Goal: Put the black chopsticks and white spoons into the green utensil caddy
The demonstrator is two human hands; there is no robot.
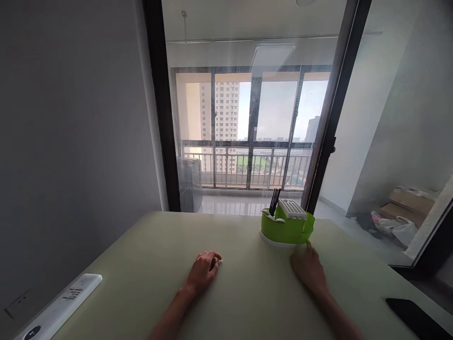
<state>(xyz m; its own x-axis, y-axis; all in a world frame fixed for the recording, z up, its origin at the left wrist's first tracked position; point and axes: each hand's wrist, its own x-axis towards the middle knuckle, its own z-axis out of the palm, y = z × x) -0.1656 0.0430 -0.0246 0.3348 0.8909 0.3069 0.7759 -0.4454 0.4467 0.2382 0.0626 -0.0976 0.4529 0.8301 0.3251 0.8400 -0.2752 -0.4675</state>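
A green cutlery caddy with a white base and a white slotted top stands near the table's far edge. Black chopsticks rise from its left side, and the white ends of several utensils show at its rim. Just in front of the caddy's right end is my right hand, blurred by motion, one finger reaching up to the base. Whether it touches or grips anything is unclear. My left hand rests on the table with its fingers curled in; a small whitish bit shows at the fingertips, too small to name.
The pale green table spans the foreground. A long white device lies at its left edge, a flat black object at its right. Beyond stand a dark-framed glass door and, on the floor to the right, cardboard boxes with plastic bags.
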